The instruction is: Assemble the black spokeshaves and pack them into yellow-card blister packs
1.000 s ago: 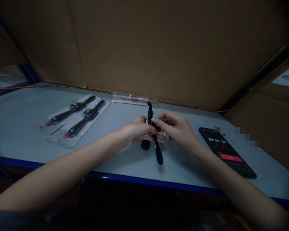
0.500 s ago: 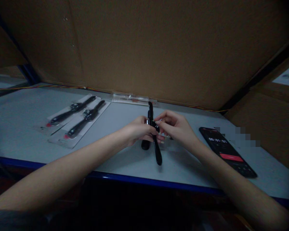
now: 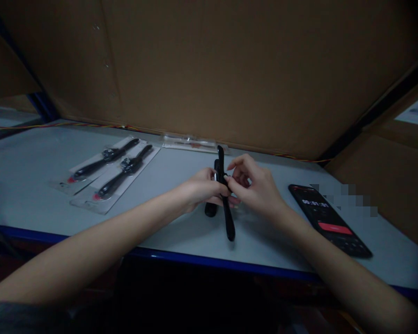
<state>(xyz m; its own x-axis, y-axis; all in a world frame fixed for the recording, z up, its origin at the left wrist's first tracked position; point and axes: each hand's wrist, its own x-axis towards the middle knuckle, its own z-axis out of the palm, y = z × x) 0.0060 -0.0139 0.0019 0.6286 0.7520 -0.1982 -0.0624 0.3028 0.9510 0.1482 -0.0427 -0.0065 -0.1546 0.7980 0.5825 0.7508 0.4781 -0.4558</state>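
A black two-handled tool that looks like a spokeshave (image 3: 229, 222) stands nearly upright over the table, one handle up and the other pointing toward me. My left hand (image 3: 207, 188) is closed around its middle from the left, thumb across the front. On the right, my right hand (image 3: 254, 185) has curled fingers, with its thumb and fingertips at the tool's middle; whatever small part they pinch is hidden. Behind the spokeshave is another black rounded piece (image 3: 211, 209), partly covered by my left hand; how it joins is unclear.
Two packaged black spokeshaves (image 3: 127, 169) on white cards lie left. A clear flat package (image 3: 191, 141) lies against the cardboard back wall (image 3: 209, 69). A phone showing a timer (image 3: 329, 220) is at right. Thin wires (image 3: 90, 124) run along the back; the table has a blue front edge (image 3: 209, 262).
My right hand's fingers have shifted slightly and curled more at the tool's middle. The spokeshave has tilted and moved slightly right. My left hand keeps its hold.
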